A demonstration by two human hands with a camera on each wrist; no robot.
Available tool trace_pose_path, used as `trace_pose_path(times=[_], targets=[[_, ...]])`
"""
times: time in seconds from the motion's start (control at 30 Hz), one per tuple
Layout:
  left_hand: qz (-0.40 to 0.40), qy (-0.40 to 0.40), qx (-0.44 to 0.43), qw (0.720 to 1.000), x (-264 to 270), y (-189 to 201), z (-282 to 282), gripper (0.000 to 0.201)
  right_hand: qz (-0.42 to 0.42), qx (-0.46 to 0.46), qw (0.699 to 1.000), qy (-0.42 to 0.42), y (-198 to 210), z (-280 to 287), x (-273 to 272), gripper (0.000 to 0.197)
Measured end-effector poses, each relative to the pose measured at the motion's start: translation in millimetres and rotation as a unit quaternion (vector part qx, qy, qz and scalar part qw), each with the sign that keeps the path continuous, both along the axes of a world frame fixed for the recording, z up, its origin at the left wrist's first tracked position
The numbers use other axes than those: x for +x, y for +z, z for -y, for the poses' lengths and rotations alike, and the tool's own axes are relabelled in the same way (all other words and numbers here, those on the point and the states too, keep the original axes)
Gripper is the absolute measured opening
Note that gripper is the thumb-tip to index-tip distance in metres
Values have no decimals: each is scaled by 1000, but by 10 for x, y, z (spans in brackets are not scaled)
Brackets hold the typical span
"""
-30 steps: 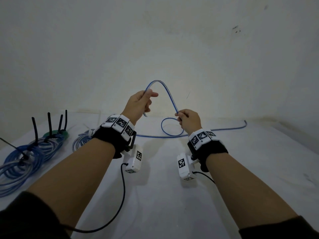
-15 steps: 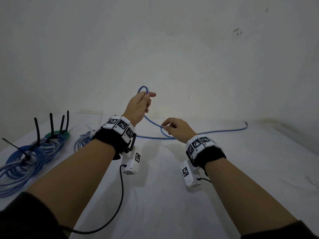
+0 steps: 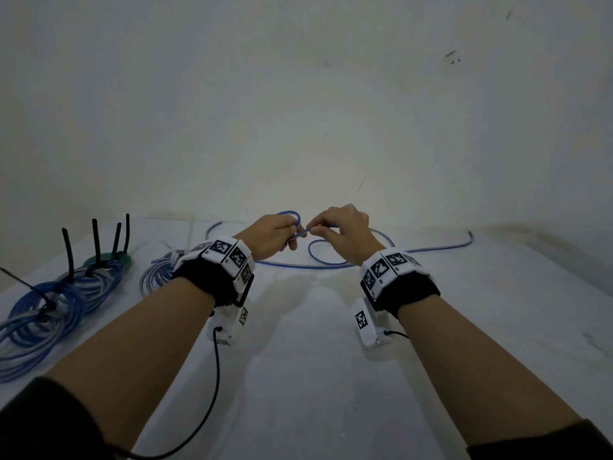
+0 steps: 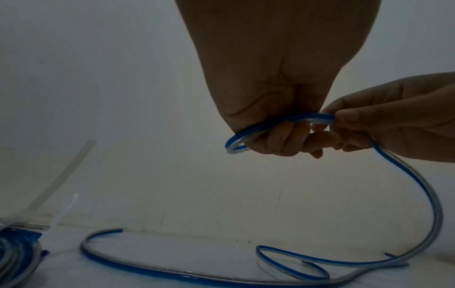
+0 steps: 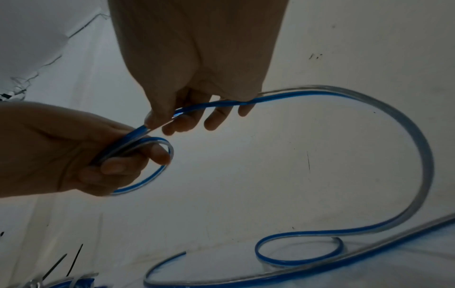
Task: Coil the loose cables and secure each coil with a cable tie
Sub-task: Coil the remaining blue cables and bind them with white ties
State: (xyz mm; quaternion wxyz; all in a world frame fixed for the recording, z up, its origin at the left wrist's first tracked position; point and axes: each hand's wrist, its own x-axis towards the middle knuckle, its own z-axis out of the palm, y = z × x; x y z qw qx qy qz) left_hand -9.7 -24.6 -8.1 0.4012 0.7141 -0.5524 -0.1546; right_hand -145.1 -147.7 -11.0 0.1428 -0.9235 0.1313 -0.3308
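Note:
A loose blue-and-clear cable (image 3: 331, 265) trails over the white table, with one end raised between both hands. My left hand (image 3: 275, 234) grips a small loop of that cable (image 4: 246, 136) in curled fingers. Right beside it, my right hand (image 3: 338, 227) pinches the cable (image 5: 209, 105) between thumb and forefinger, and the cable arcs down from there to a small loop on the table (image 5: 298, 251). The two hands almost touch above the table's far middle. At the left lie tied coils of blue cable (image 3: 49, 307) with black cable ties (image 3: 96, 242) sticking up.
Another small blue coil (image 3: 159, 273) with a clear tie lies just left of my left wrist. A wall (image 3: 298, 111) rises right behind the table (image 3: 315, 376). A black wire (image 3: 212, 386) hangs from the left wrist camera.
The right hand has risen from the table and come in beside the left hand, bringing more cable to it. The left hand has dropped a little and holds a small loop.

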Motion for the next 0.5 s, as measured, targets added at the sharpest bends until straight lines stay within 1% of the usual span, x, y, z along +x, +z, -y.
trace_pose_path(times=[0.07,0.1,0.17,0.2,0.33,0.4,0.5], targets=[[-31,-17,1,999,-42,9,-21,34,33,25,999,10,0,-2,-4,14],[-21,-22,9,1000,-64,23,-30,35,34,25,999,11,-4,-6,0,15],[23,-35,28,999,-109,57,-35,34,18,21,1000,6,1,3,-3,17],[26,-42,31,998,-128,77,-36,33,9,25,1000,2,10,23,-3,18],[-28,-62,32,997,-166,128,-42,30,19,37,999,16,21,70,-18,17],[-49,-68,25,996,-149,132,-52,29,39,52,998,26,9,96,-34,18],[-99,-65,20,993,-116,140,-86,31,72,38,997,19,-34,195,-70,15]])
